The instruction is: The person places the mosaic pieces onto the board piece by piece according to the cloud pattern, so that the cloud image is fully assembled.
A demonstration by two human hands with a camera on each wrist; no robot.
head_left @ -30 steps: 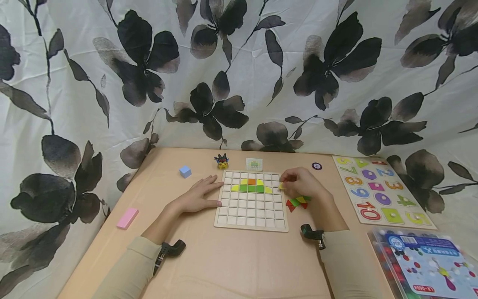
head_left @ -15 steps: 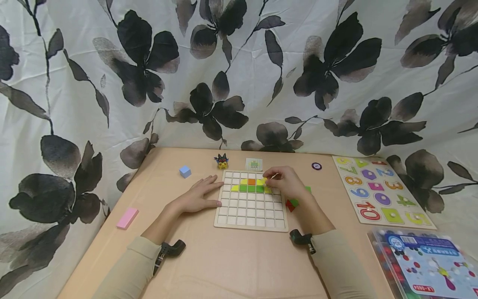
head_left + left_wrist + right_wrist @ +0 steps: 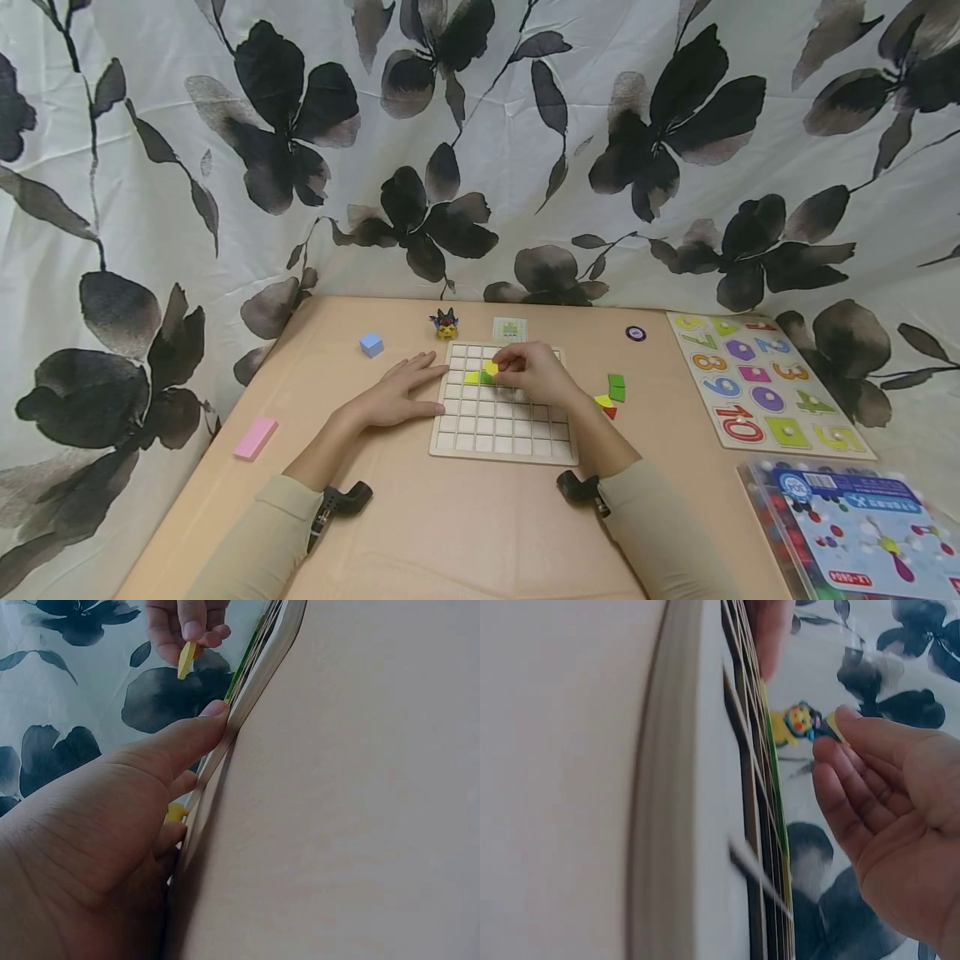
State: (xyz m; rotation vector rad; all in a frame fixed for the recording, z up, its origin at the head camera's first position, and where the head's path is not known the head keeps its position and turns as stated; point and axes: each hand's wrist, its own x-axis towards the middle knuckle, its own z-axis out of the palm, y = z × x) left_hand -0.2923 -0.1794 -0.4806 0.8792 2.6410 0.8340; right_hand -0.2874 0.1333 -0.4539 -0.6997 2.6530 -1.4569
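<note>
My right hand (image 3: 542, 375) pinches a small yellow tile (image 3: 186, 661) between thumb and fingers, over the upper part of a pale grid board (image 3: 495, 446). In the right wrist view the tile's edge shows at the fingertips, raised off the board. Under that hand, part of a row of tiles is hidden; a yellow tile (image 3: 472, 377) and a green tile (image 3: 486, 378) still show at its left end. My left hand (image 3: 393, 392) rests at the board's left edge, fingers extended, its thumb (image 3: 214, 709) at the rim.
Loose green tiles (image 3: 617, 387), a yellow one (image 3: 603, 401) and a red one (image 3: 611, 412) lie right of the board. Behind it stand a small figure (image 3: 446, 323) and a pattern card (image 3: 510, 330). A number board (image 3: 772, 387) and a boxed kit (image 3: 855, 533) sit at right.
My right hand has moved left from the board's right edge across its upper rows, carrying the yellow tile and uncovering the loose tiles. My left hand has stayed in place.
</note>
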